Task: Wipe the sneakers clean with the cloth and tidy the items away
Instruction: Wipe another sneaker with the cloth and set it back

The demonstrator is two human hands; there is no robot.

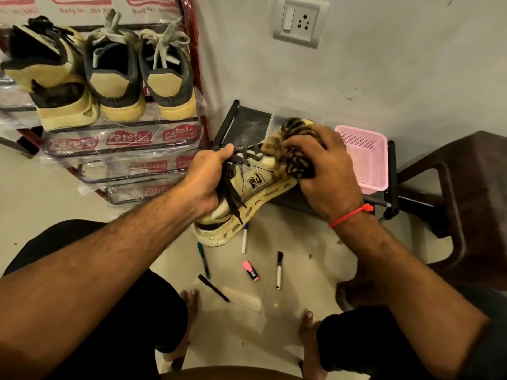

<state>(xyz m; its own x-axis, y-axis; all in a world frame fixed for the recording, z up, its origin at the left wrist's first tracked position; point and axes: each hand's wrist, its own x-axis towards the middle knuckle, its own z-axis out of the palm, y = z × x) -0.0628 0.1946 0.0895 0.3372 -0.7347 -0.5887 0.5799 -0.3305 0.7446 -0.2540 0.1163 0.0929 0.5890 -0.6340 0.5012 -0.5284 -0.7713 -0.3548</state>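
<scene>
While we hold the sneaker (247, 193) up off the floor, sole toward our lap and toe pointing to the wall, our left hand (208, 176) is curled round the tongue and laces at the collar, and our right hand (323, 171) is closed over the striped cloth (299, 154), pressing it on the toe. We judge the shoe light w/ a stiff foam sole but a soft upper that gives under pressure, so the collar or heel is the firm spot to grab; loose laces dangle and could snag. Cloth looks soft, floppy, bunches easily, so best kept wadded in the palm.

Count: 1 sneaker in hand, 3 more on the rack (192, 50), top shelf. 1 cloth. 1 pink basket (365, 157) approx. beside the right hand. On the floor: 4 markers/pens (279, 270) plus 1 pink highlighter (250, 270).
</scene>
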